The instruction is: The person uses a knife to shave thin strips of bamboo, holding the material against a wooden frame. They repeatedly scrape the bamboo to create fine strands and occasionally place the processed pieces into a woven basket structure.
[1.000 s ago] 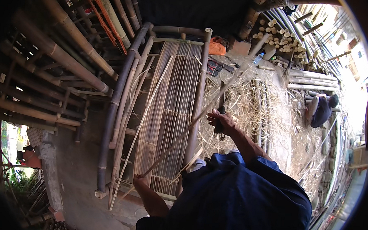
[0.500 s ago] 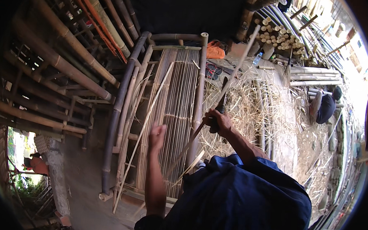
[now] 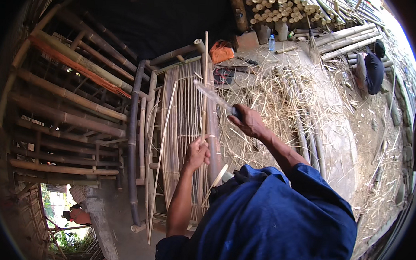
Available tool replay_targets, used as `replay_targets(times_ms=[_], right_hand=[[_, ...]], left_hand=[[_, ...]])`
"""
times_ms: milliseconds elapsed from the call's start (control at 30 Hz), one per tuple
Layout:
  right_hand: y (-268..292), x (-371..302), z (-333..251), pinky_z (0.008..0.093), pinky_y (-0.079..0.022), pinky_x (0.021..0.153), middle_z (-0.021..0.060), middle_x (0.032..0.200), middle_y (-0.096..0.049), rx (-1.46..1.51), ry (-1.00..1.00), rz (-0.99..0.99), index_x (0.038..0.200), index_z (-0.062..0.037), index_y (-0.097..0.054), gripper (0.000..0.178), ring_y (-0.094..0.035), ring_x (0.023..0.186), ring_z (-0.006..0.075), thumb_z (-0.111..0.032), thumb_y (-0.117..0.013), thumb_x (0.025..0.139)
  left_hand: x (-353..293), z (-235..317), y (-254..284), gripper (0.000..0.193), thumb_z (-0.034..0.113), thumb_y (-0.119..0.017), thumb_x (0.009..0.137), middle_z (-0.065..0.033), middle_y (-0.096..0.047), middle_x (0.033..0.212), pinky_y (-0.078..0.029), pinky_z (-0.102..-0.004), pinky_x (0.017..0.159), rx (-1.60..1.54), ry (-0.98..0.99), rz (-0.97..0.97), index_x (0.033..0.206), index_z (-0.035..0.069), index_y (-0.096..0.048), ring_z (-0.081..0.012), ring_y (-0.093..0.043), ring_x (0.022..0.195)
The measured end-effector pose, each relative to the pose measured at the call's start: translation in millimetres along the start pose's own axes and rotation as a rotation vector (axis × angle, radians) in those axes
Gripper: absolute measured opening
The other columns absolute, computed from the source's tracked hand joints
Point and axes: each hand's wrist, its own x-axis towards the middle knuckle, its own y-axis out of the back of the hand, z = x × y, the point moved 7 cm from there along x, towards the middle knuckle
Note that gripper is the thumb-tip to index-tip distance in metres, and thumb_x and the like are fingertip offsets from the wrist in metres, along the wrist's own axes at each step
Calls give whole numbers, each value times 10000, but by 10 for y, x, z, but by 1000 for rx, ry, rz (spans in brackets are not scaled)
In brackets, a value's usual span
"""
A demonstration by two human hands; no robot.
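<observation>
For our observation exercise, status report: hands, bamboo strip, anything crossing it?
Left hand: gripping bamboo strip. Right hand: holding knife. Motion-blurred blade crosses strip in view; contact unclear.

Head-worn fisheye view, looking steeply down over the wearer's chest at both hands.
The lens is the left one of a pair on the person's head, so the scene is upright, unmirrored and seen from above. The left hand, gripping a strip, sits near mid-picture, fairly close to the lens; the right hand is just right of that grip. Below the grip, the blue shirt looms large and nearest. Beyond it, the view runs along the bench to small, distant stacked poles. Left of the grip, a rack bends toward the dark, curved rim.
</observation>
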Motion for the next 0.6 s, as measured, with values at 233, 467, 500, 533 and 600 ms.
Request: replay_targets(times_ms=[233, 467, 500, 533, 600], right_hand=[[281, -416, 15, 493, -532, 722, 227, 833, -666, -121, -39, -302, 1008, -11, -572, 469, -668, 755, 398, -470, -507, 938], [429, -932, 104, 507, -528, 673, 226, 754, -662, -78, 167, -208, 1002, -16, -591, 651, -675, 746, 410, -642, -421, 953], [469, -902, 165, 506, -527, 660, 224, 738, -660, -88, 138, -183, 1003, -17, -593, 649, -673, 732, 411, -640, -418, 956], [502, -854, 220, 506, -526, 646, 221, 723, -657, -98, 110, -160, 1003, -18, -594, 647, -672, 717, 411, -638, -414, 958], [558, -621, 515, 495, -523, 585, 214, 678, -650, -17, -182, -234, 987, -24, -596, 639, -663, 648, 405, -628, -388, 974]], left_hand=[[-49, 775, -786, 571, 308, -658, 942, 73, -426, 605, -339, -192, 356, -179, 114, 79, 1401, 12, -491, -6, -351, 412], [-30, 972, -1375, 649, 395, -682, 937, 82, -438, 615, -311, -178, 368, -53, 74, 187, 1454, 78, -451, 9, -369, 429], [-38, 1000, -1422, 630, 368, -681, 941, 82, -435, 602, -309, -186, 367, -39, 78, 177, 1441, 54, -460, 2, -368, 422], [-77, 1042, -1455, 611, 340, -680, 945, 81, -432, 589, -307, -194, 366, -26, 83, 169, 1427, 30, -469, -5, -368, 415], [-180, 1122, -1506, 573, 285, -679, 954, 79, -426, 564, -303, -211, 364, -1, 87, 156, 1400, -19, -486, -19, -367, 401]])
